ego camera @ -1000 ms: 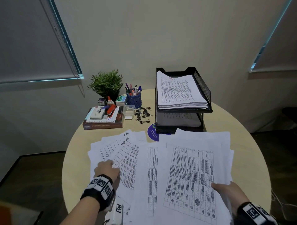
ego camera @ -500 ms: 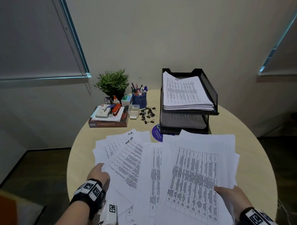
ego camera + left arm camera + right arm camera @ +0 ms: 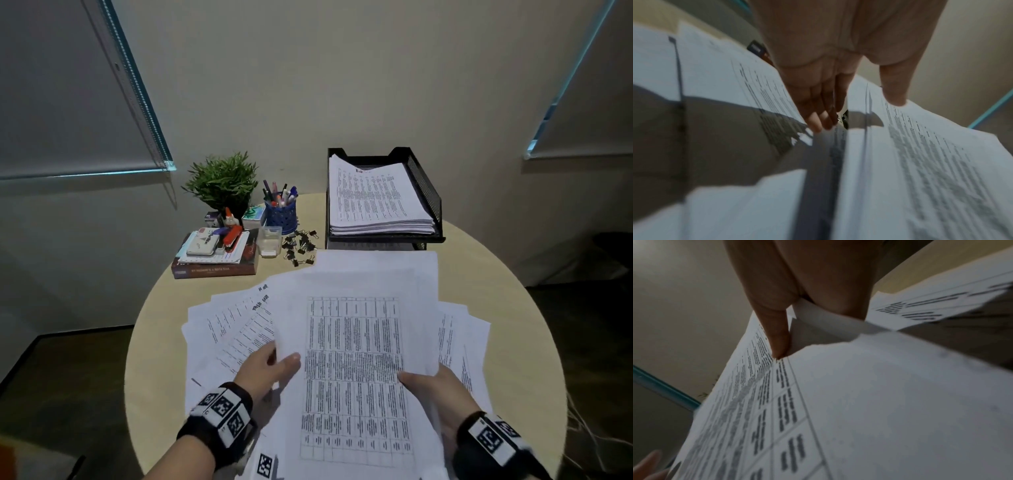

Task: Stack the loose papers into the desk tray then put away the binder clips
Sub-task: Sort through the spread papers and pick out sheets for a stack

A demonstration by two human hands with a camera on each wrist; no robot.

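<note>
1. Between the two hands, a sheaf of papers (image 3: 352, 359) is held above the counter (image 3: 507, 308), its top sheet bearing a printed table.
2. Left hand (image 3: 265, 371): thumb on top of the sheaf's left edge, fingers beneath it, pinching the edge. In the left wrist view the fingers (image 3: 818, 104) run nearly straight under the lifted sheets and the thumb presses from above.
3. Right hand (image 3: 435, 387): thumb on the top sheet, the other fingers hidden under the sheaf, gripping its right edge. The right wrist view shows the thumb (image 3: 774, 331) pressed on the printed page with the paper edge tucked against the palm.
4. Left of the left hand, more loose sheets (image 3: 226, 329) lie fanned on the counter; further sheets (image 3: 466, 339) lie right of the right hand, partly under the sheaf.
5. Beyond the hands, past the sheaf's far edge, stands a black mesh desk tray (image 3: 424, 192), its upper tier holding a thick paper stack (image 3: 373, 198).
6. Beyond the left hand, just left of the tray, binder clips (image 3: 299, 246) lie scattered on the counter, apart from both hands.
7. Left of the clips: a small clear container (image 3: 270, 241), a blue pen cup (image 3: 281, 214), a potted plant (image 3: 222, 181) and a book (image 3: 215, 267) carrying small items.
</note>
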